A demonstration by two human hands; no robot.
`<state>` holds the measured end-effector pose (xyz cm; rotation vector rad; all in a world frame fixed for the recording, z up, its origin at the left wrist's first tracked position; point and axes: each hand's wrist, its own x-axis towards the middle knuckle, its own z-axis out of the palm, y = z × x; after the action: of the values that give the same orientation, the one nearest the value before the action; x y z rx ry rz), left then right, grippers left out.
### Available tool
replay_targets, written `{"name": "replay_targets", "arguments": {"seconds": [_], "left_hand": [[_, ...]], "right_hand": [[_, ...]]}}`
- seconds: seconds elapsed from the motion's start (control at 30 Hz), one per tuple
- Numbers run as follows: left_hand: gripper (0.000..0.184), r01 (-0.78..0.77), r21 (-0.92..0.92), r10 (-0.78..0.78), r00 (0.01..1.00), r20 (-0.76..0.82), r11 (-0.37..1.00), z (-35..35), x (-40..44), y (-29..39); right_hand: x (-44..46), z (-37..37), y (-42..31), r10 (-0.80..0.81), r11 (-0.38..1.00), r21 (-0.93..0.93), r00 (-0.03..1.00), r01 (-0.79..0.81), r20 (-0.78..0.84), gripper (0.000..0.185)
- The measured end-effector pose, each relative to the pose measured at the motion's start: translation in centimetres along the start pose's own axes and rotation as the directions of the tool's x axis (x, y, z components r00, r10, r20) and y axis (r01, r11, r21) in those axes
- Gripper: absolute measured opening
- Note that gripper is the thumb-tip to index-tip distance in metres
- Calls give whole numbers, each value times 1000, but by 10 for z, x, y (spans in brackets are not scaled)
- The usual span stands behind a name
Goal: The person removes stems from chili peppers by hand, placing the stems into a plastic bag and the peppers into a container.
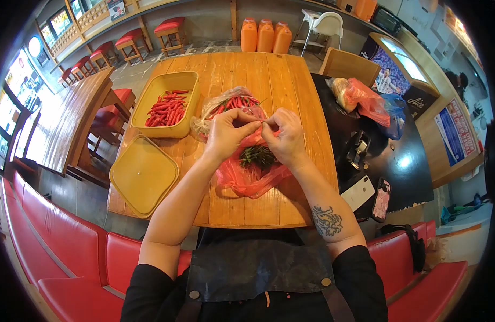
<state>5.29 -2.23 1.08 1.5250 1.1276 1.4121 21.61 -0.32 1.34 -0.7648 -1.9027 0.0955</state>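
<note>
Both hands meet above the wooden table, their fingertips pinched close together. What lies between the fingers of my left hand and my right hand is too small to make out. Behind them, a clear plastic bag holds red chilies. Beneath the hands a red plastic bag lies open, with green stems in it. To the left is a yellow container partly filled with red chilies. Its yellow lid rests on the table in front of it.
On the black table at right are a phone, a pink-cased item, a tape dispenser and plastic bags. Red bench seats run along the near side. Orange jugs stand beyond the table.
</note>
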Motion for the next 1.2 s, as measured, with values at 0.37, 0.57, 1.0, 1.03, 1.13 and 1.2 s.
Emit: {"name": "replay_targets", "arguments": {"seconds": [0.37, 0.57, 1.0, 1.03, 1.13, 1.2], "left_hand": [[11, -24, 58, 24, 1000, 4, 998, -17, -1, 28], [8, 34, 227, 17, 976, -218, 973, -66, 11, 27], [19, -126, 742, 188, 982, 0, 659, -62, 25, -18], [19, -118, 742, 187, 982, -9, 660, -57, 27, -35], [18, 9, 879, 99, 993, -64, 476, -52, 34, -56], [18, 41, 894, 47, 996, -69, 447, -52, 37, -57]], "right_hand": [[0, -1, -7, 81, 994, 79, 997, -81, 8, 12], [5, -12, 2, 242, 953, 172, 968, -250, 67, 13], [0, -15, -5, -38, 998, -14, 815, 56, 579, 10], [0, -14, -4, -44, 998, -9, 811, 61, 584, 10], [-1, -11, -4, -100, 995, 78, 856, 69, 507, 10], [-1, -12, -5, -83, 995, 83, 854, 47, 514, 10]]}}
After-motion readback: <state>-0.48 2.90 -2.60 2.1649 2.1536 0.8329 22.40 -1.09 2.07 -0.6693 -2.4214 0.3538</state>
